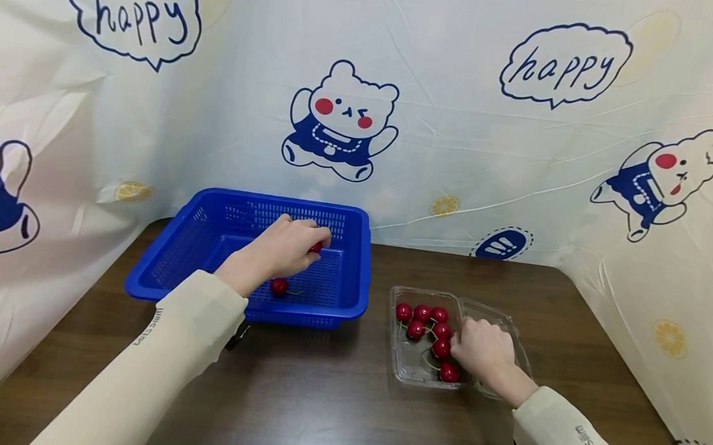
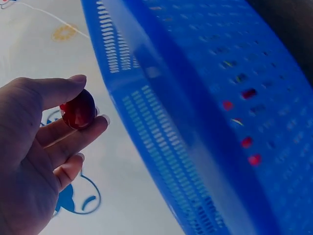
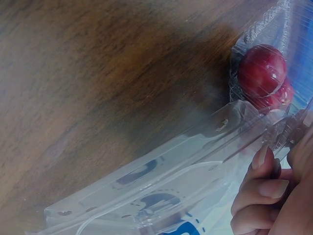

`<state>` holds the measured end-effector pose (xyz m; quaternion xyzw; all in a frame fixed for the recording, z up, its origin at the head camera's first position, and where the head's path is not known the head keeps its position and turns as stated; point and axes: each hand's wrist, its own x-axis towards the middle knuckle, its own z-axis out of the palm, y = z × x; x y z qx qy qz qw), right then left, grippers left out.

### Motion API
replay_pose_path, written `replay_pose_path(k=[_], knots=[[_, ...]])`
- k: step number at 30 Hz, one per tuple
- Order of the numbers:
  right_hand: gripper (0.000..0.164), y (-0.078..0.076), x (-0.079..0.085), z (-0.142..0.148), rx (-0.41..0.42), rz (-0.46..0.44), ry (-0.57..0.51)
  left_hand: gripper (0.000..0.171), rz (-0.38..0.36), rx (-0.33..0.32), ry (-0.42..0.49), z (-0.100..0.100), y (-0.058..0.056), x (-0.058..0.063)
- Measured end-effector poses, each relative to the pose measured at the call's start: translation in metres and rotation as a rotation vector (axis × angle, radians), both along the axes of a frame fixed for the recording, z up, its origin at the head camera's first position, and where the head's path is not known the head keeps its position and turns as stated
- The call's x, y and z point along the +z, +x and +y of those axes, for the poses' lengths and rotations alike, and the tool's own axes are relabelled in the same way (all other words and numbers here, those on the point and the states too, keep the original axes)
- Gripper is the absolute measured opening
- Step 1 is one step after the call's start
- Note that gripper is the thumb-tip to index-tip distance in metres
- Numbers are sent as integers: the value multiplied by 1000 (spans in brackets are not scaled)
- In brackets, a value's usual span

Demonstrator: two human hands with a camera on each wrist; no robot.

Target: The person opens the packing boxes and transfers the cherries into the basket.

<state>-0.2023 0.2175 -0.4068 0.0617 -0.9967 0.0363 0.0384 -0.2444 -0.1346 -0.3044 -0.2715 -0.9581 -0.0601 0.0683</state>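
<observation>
My left hand [image 1: 289,244] is over the blue plastic basket [image 1: 363,264] and pinches a dark red cherry [image 2: 78,108] between thumb and fingers. Below it, a single cherry [image 1: 279,286] with a thin stem lies in the basket near the front wall. On the right, a clear plastic box [image 1: 405,372] stands with its lid folded open to the right and several stemmed cherries inside. My right hand [image 1: 485,347] grips the box where tray and lid meet, its fingers [image 3: 257,210] curled at that edge. Part of the lid is hidden behind this hand.
The basket and box stand apart on a brown wooden table [image 1: 321,404], the basket at the back left. A pale printed curtain [image 1: 435,139] with bears and "happy" bubbles hangs right behind the table and along both sides.
</observation>
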Motion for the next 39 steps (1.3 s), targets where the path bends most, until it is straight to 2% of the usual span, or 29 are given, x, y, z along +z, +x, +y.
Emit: replay_pose_path(k=[9, 16, 22, 30, 39], knots=[[23, 0, 0, 0, 5, -3, 1, 14, -26, 23, -7, -22, -2, -13], [23, 1, 0, 0, 4, -5, 0, 15, -61, 79, -51, -36, -3, -23], [24, 0, 0, -1, 5, -2, 2, 17, -99, 114, -45, -48, -2, -28], [24, 1, 0, 0, 10, 7, 0, 14, -132, 135, -83, -57, -3, -35], [24, 1, 1, -1, 12, 8, 1, 13, -220, 164, -124, -64, -1, -43]])
